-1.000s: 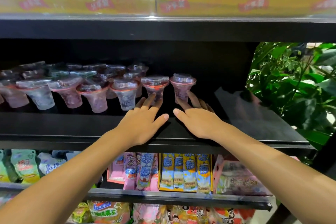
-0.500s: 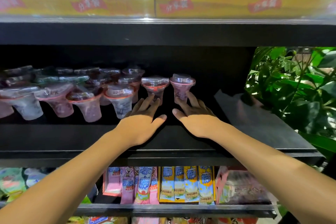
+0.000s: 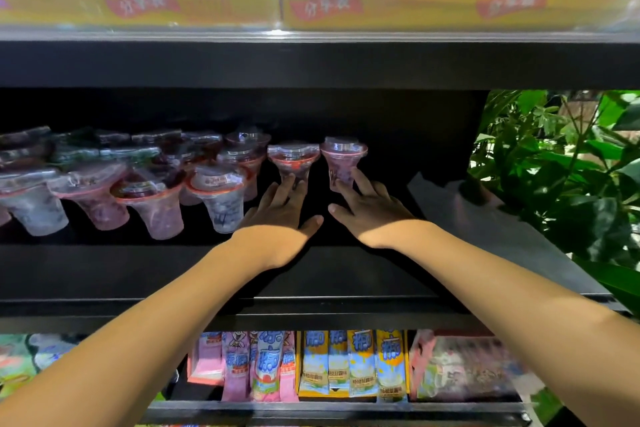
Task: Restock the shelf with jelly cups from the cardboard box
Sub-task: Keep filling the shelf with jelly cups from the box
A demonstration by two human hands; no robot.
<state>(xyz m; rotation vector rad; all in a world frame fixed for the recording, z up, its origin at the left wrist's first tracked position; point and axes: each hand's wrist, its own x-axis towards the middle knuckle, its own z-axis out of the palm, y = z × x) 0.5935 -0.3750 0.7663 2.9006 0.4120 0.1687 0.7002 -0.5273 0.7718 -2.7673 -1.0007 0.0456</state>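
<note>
Both arms are being stretched over the front lip of the black shelf [image 3: 346,274], palms down. The left hand [image 3: 280,215] is being held with its fingers straight and released, the fingertips [image 3: 289,180] being laid against the foot of one jelly cup [image 3: 292,159]; the thumb is being spread out to the right. The right hand [image 3: 370,215] is likewise being kept flat with fingers extended, its fingertips [image 3: 356,177] being pressed to the base of the rightmost jelly cup [image 3: 343,159], with nothing being grasped. These two cups are being stood upright, just beside each other but apart, at the right end of the row of jelly cups [image 3: 121,184], whose nearer cups are being seen tilted and crowded together to the left.

Right of the last cup, bare dark shelf is being left open as far as a sheet of clear plastic [image 3: 450,198] lying near the shelf's right edge, beyond which green plant leaves [image 3: 561,166] are being shown. Overhead, room is being limited by the upper shelf board [image 3: 311,62] carrying yellow trays [image 3: 433,3]. Below the lip, snack packets [image 3: 349,364] are being displayed. Whether the cardboard box is nearby cannot be told.
</note>
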